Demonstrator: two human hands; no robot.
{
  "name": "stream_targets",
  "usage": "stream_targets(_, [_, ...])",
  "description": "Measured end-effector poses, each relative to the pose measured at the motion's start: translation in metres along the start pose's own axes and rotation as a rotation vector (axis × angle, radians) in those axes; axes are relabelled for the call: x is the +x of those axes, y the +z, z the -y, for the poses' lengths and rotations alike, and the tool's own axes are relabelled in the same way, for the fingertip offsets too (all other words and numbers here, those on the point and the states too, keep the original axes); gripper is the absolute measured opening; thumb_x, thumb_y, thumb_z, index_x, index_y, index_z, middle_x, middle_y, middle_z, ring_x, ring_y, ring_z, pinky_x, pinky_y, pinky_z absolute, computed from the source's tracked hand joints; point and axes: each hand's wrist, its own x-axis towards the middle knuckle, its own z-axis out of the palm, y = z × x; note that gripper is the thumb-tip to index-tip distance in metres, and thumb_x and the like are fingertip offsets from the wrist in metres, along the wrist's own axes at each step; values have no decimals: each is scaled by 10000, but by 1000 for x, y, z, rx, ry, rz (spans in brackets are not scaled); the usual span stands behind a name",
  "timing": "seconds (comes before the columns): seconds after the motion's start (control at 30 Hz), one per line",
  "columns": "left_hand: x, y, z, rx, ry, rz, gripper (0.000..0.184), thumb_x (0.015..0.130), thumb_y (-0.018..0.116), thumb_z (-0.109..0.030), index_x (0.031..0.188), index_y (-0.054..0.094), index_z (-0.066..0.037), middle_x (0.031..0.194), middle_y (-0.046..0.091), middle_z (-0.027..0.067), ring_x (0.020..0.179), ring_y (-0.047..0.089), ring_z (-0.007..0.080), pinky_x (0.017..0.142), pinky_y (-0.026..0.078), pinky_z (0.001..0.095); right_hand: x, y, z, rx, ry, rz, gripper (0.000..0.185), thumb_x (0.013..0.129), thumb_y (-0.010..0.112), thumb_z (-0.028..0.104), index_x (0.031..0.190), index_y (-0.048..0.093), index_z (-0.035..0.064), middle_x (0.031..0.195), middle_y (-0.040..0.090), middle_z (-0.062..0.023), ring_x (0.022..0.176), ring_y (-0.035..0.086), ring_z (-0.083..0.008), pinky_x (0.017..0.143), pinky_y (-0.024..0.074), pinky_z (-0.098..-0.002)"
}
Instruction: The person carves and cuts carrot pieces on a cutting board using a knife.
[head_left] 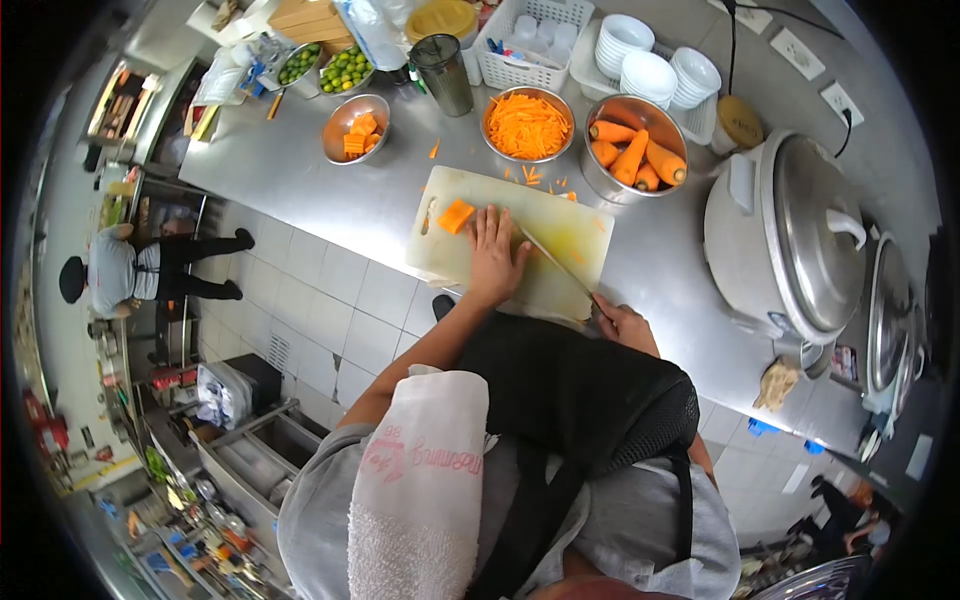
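Note:
My left hand (492, 258) lies with its fingers stretched out on the cutting board (478, 182); whether anything is under the palm is hidden. Just beyond its fingertips rests an orange carrot piece (455, 215). My right hand (622, 322) is closed around the handle of a knife (556, 258), whose blade slants across the board with its tip near my left fingers. Behind the board stand a metal bowl of shredded carrot (527, 125) and a deeper bowl of whole peeled carrots (635, 155). Carrot chunks (362, 133) sit in a smaller bowl at the left.
A large lidded metal pot (780, 235) stands at the right of the steel table (290, 160). Along the back are bowls of green limes (345, 70), a dark tumbler (442, 75), a white basket (530, 70) and stacked white bowls (648, 75). Another person (125, 262) stands far left.

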Motion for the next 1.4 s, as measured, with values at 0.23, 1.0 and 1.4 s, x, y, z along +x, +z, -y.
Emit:
stream_targets(0.23, [-12, 30, -23, -139, 39, 66, 642, 997, 653, -290, 1524, 450, 16, 1586, 437, 259, 1525, 332, 448, 1257, 262, 564, 19, -32, -43, 744, 285, 350, 322, 1112, 536, 306, 1261, 652, 45, 872, 739, -95, 642, 691, -157, 513, 513, -292])
stream_targets(1.0, [4, 77, -84, -232, -252, -296, 585, 1081, 512, -261, 1601, 365, -37, 1682, 258, 285, 1563, 226, 481, 1279, 189, 564, 32, -2, -16, 327, 143, 276, 230, 1087, 584, 253, 992, 540, 48, 627, 564, -93, 491, 589, -170, 444, 449, -352])
stream_targets(1.4, [171, -25, -92, -482, 156, -605, 468, 1004, 546, -51, 1471, 535, -24, 1539, 515, 234, 1439, 446, 461, 1236, 288, 547, 53, -79, 42, 516, 64, 69, 285, 1083, 604, 263, 946, 563, 17, 641, 582, -78, 494, 596, -168, 456, 472, -343])
